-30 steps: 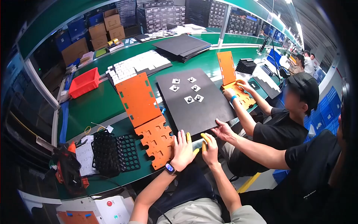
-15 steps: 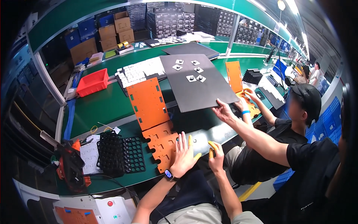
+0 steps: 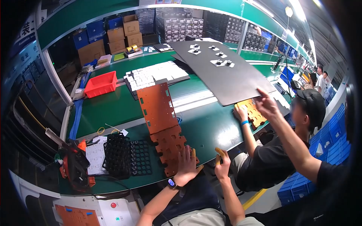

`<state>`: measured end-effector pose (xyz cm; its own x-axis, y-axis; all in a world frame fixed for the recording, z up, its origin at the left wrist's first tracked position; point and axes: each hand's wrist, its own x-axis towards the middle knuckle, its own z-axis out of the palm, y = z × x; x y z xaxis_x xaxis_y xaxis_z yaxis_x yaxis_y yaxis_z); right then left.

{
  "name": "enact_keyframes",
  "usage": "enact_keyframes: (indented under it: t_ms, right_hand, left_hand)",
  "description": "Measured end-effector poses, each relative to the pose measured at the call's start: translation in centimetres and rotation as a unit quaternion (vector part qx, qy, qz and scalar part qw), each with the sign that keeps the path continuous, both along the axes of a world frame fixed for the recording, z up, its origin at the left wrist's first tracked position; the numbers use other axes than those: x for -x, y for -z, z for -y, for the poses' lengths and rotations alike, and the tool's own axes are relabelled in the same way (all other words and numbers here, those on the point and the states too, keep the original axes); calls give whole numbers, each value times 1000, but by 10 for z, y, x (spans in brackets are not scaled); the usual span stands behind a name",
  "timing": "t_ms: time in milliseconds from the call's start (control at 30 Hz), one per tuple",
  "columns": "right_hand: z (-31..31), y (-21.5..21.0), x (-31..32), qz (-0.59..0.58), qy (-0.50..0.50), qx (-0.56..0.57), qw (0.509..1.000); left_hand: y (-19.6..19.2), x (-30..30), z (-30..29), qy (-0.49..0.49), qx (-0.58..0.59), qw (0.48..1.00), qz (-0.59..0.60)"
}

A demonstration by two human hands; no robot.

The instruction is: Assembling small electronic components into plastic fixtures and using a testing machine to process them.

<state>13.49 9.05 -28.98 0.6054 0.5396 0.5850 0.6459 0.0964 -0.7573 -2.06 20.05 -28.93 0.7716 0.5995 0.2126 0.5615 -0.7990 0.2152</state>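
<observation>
My left hand (image 3: 185, 165) lies with its fingers stretched out on the near end of an orange hinged plate fixture (image 3: 169, 145). Yellow covers sit on its thumb and a finger. The fixture's far panel (image 3: 154, 107) leans up from the notched near part. Just right of the fixture, at the bench edge, my right hand (image 3: 223, 165) hovers with loosely bent fingers. Its yellow-covered thumb and index finger are apart, and nothing shows between them. Left of the fixture lie black trays with round holes (image 3: 140, 156) and a stacked black tray (image 3: 116, 154).
A co-worker's hand (image 3: 267, 103) holds a dark grey board (image 3: 233, 81) carrying several small white-and-black pieces over the bench. Another person (image 3: 271, 162) works at an orange fixture (image 3: 252, 113) on the right. White pieces (image 3: 158, 73), a red bin (image 3: 101, 84) and a red-and-black tool (image 3: 75, 162) lie leftward.
The co-worker's hand has carried the grey board to the right, away from my fixture. My view has shifted slightly. My hands keep nearly the same poses at the fixture.
</observation>
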Motion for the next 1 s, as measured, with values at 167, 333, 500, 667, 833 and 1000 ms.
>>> enact_keyframes:
  t_ms: [167, 333, 500, 667, 833, 1000]
  right_hand:
    - [4, -9, 7, 28, -13, -1, 1000]
    - [2, -18, 15, 19, -15, -19, 1000]
    - [-7, -23, 25, 10, -15, 1, 1000]
    - [-23, -1, 33, -59, -55, 54, 995]
    - [-52, 2, 69, 91, -197, 127, 968]
    - [-105, -11, 75, 183, -240, 208, 930]
  left_hand:
    - [6, 9, -5, 0, 6, 1000, 28]
    - [-7, 14, -6, -10, 55, 998, -32]
    - [-9, 24, -10, -32, 38, 999, 17]
    - [-8, 38, -12, -63, 59, 996, 29]
    - [8, 53, -18, -133, 9, 990, 49]
    - [13, 56, -20, -123, -29, 990, 58]
